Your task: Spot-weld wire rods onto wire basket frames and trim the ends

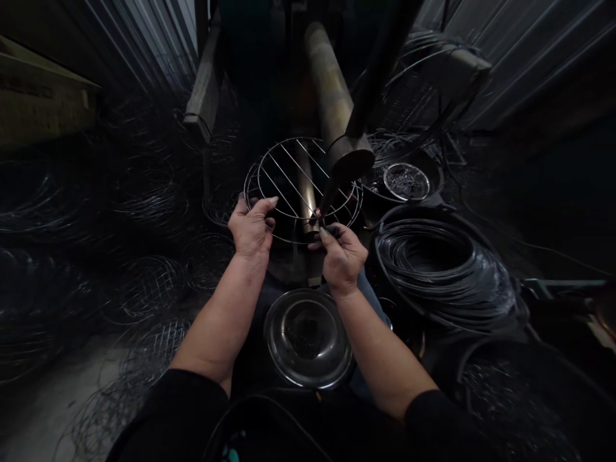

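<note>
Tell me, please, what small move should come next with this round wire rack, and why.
Probably hold the round wire rack steady with the left hand, which grips its rim, while the right hand pinches the rim further along.

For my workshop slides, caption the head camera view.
Left hand and right hand hold a round wire rack beside coiled black wire.

Left forearm (216, 321) and right forearm (380, 346) bare, angled inward from black sleeves (176, 410). Left hand (253, 228) knuckles up, fingers curled; right hand (341, 256) pinching, wrist bent.
</note>
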